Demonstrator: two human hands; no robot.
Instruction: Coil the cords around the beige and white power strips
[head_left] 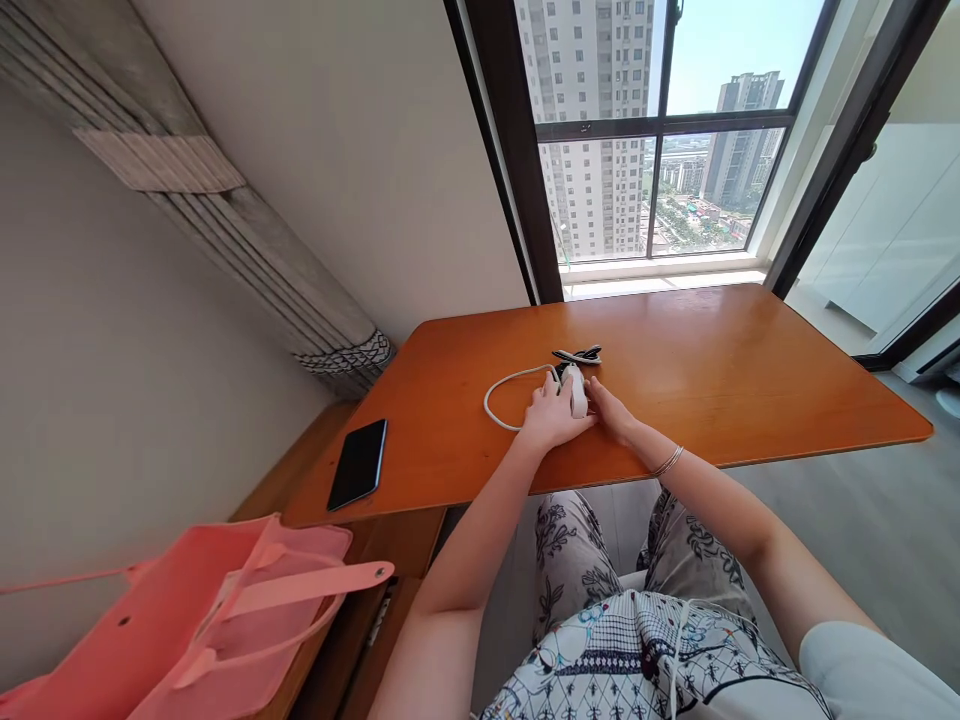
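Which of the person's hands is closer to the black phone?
The left. The left hand is at the white device, well to the right of the phone; the right hand is on the device's other side, farther from the phone.

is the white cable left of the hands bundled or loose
Loose: the white cable forms an open arc beside the left hand.

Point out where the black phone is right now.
In the head view, the black phone lies flat on the wooden table, near its left end, left of the person's left hand and just beyond the pink bag.
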